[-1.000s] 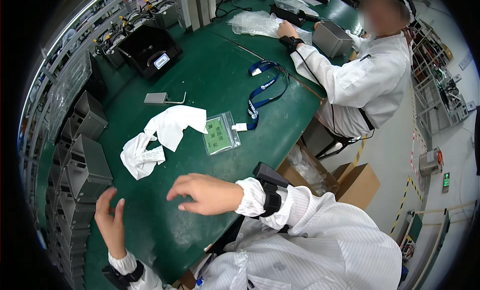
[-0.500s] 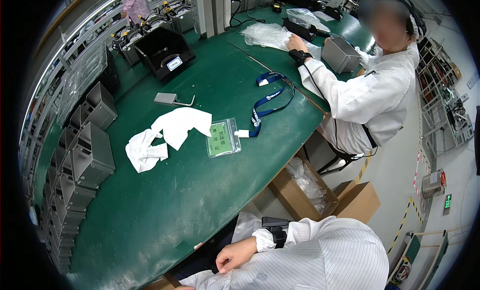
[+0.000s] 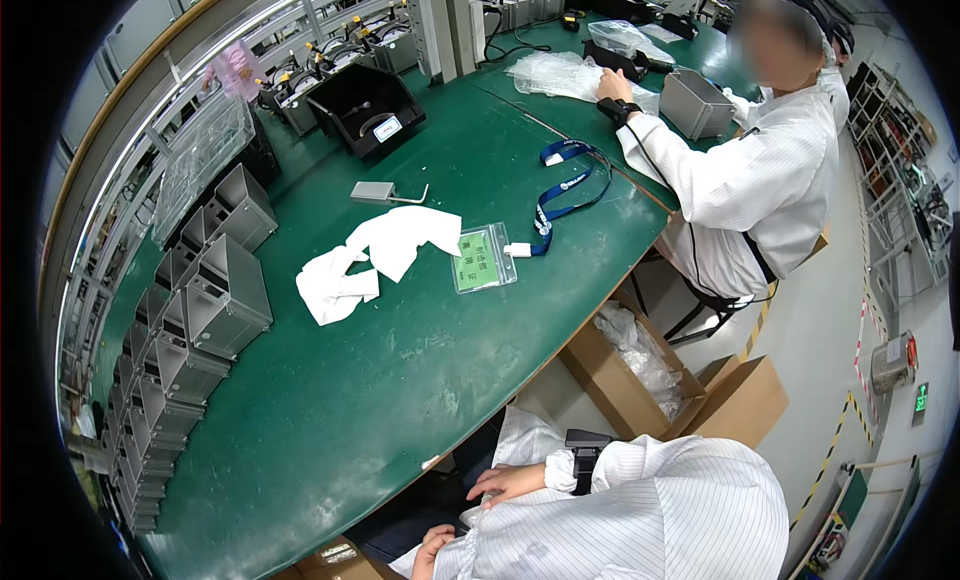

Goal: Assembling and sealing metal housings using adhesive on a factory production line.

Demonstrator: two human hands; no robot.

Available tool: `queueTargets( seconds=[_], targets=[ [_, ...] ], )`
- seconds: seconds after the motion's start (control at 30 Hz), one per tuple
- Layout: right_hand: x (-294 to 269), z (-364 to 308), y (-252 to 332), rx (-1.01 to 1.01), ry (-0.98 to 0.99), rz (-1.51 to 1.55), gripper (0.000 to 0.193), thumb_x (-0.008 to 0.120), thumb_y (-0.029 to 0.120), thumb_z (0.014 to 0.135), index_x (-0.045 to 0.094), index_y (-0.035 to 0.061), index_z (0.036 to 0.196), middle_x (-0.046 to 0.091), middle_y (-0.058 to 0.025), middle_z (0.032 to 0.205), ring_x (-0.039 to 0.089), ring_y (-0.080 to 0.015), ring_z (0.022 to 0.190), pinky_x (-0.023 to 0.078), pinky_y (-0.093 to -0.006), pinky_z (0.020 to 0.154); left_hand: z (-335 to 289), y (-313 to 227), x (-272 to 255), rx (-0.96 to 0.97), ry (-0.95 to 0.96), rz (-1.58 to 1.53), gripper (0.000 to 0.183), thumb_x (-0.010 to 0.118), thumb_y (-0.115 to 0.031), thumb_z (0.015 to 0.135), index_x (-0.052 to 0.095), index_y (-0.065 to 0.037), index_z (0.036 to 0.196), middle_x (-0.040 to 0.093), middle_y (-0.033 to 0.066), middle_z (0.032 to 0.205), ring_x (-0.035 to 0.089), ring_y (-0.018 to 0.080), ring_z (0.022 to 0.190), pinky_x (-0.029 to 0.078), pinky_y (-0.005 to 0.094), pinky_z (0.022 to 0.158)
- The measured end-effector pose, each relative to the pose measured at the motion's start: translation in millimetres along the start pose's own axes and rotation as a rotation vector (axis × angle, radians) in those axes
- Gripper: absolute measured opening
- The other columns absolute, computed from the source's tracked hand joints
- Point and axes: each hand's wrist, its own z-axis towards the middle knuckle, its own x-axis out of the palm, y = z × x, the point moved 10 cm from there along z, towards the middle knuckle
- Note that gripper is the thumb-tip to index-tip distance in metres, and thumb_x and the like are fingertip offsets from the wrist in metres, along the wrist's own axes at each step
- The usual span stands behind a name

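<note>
My right hand (image 3: pixel 508 483) rests over my lap at the table's near edge. Its fingers are stretched and slightly apart, lying against the white striped cloth of my coat, and I see nothing held in it. Lower down, my left hand (image 3: pixel 432 550) is curled with its fingers drawn in; I see no object in it, though part of the hand is hidden by a sleeve. A black device is strapped round my right wrist (image 3: pixel 585 462). Neither hand touches the green table (image 3: pixel 400 370).
On the table lie white cloths (image 3: pixel 410 242), a green badge (image 3: pixel 482 258) with blue lanyard (image 3: pixel 560 205), and a grey block (image 3: pixel 373 191) beside a hex key (image 3: pixel 412 197). Grey metal housings (image 3: pixel 228 295) line the left. A co-worker (image 3: pixel 730 170) sits at right, near an open carton (image 3: pixel 610 385).
My right hand has opened from a pinch and shifted right. More of my left hand has come into sight. The whole view has swung, so the table things appear farther right and higher.
</note>
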Motion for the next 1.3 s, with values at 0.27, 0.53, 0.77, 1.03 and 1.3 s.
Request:
queueTargets(
  seconds=[0.27,0.53,0.77,1.03,1.3],
  targets=[
    [21.2,20.0,5.5,0.006,0.070,-0.194,0.043,0.049,0.048,0.086,0.055,0.0053,0.090,0.061,-0.0110,0.092,0.058,-0.0268,0.089,0.039,-0.0393,0.079,25.6,-39.7,24.0,0.024,0.134,0.235,0.026,0.067,-0.020,0.075,0.060,0.001,0.088,0.059,0.0107,0.083,0.055,0.0178,0.079,0.043,0.0287,0.070],
    [-71.9,-0.8,53.2,0.008,-0.226,-0.012,0.029,0.068,0.030,0.078,0.059,0.0025,0.072,0.059,-0.0067,0.065,0.055,-0.0146,0.062,0.043,-0.0297,0.057,21.8,-120.3,5.2,0.056,0.127,0.281,0.018,0.068,-0.002,0.067,0.063,0.001,0.084,0.064,0.0113,0.078,0.061,0.0193,0.073,0.048,0.0300,0.065],
    [-60.2,17.8,98.1,-0.131,-0.380,-0.403,0.014,0.068,0.016,0.074,0.064,0.0074,0.085,0.058,-0.0052,0.091,0.052,-0.0229,0.089,0.041,-0.0311,0.078,-13.3,-127.2,-34.5,0.190,-0.170,0.380,0.019,0.069,-0.006,0.066,0.067,-0.004,0.085,0.063,0.0075,0.088,0.058,0.0209,0.083,0.043,0.0327,0.080],
    [37.7,-7.6,134.9,0.057,0.164,0.052,0.016,0.066,0.009,0.076,0.065,0.0042,0.091,0.060,-0.0057,0.090,0.059,-0.0187,0.080,0.050,-0.0269,0.070,-82.5,-129.1,-40.3,0.006,-0.324,0.015,0.018,0.065,-0.016,0.076,0.063,0.001,0.079,0.061,0.0085,0.066,0.053,0.0159,0.054,0.043,0.0287,0.052],
    [32.6,-11.3,132.4,0.203,0.148,-0.028,0.023,0.070,0.017,0.075,0.060,0.0031,0.089,0.059,-0.0056,0.089,0.058,-0.0164,0.082,0.049,-0.0270,0.067,-58.9,-112.1,-12.7,-0.223,-0.216,0.144,0.024,0.069,-0.018,0.073,0.057,-0.004,0.089,0.057,0.0078,0.065,0.056,0.0231,0.062,0.044,0.0323,0.061]
  ],
)
